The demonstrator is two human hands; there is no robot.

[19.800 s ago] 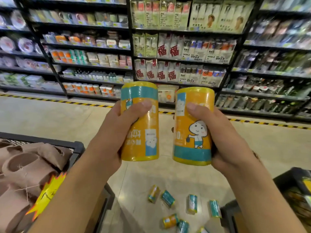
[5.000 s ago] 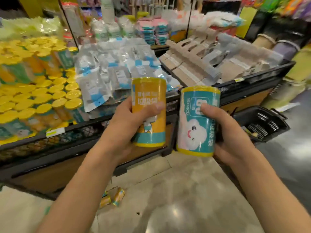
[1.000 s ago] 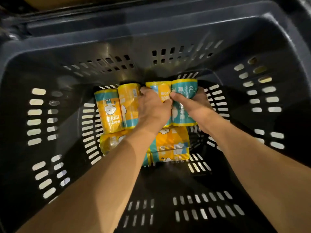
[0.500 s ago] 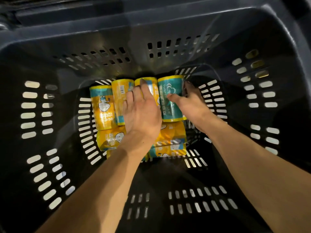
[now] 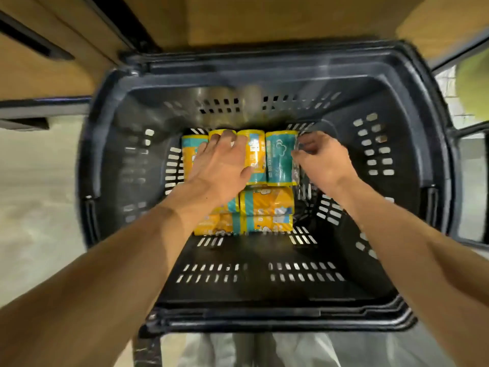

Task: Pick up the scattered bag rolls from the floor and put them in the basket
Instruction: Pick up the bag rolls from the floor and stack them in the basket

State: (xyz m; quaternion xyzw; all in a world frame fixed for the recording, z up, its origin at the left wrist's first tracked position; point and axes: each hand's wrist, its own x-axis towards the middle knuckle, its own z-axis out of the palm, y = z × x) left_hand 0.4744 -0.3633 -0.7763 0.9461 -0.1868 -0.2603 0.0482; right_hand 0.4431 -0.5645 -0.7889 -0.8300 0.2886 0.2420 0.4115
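The bag rolls [image 5: 266, 205] lay together on the bottom of the dark plastic basket [image 5: 264, 317], at its far end: a row of four side by side against the far wall, the rightmost one teal [image 5: 280, 157], and at least two more yellow ones lying crosswise just in front of that row. The left hand [image 5: 222, 168] was spread flat over the middle of the row, its fingers [image 5: 225, 137] straight and resting on the yellow rolls without gripping any. The right hand [image 5: 321, 160] was just beside the teal roll, fingers loosely curled, and I could not tell whether they touched it or had let it go, because that part was blurred. So I judged this load as almost put down. How many rolls remained on the floor [image 5: 39, 194] could not be seen; only a narrow bare strip of it showed beside the basket. The left hand and forearm covered part of the rolls, so an exact count was not possible.
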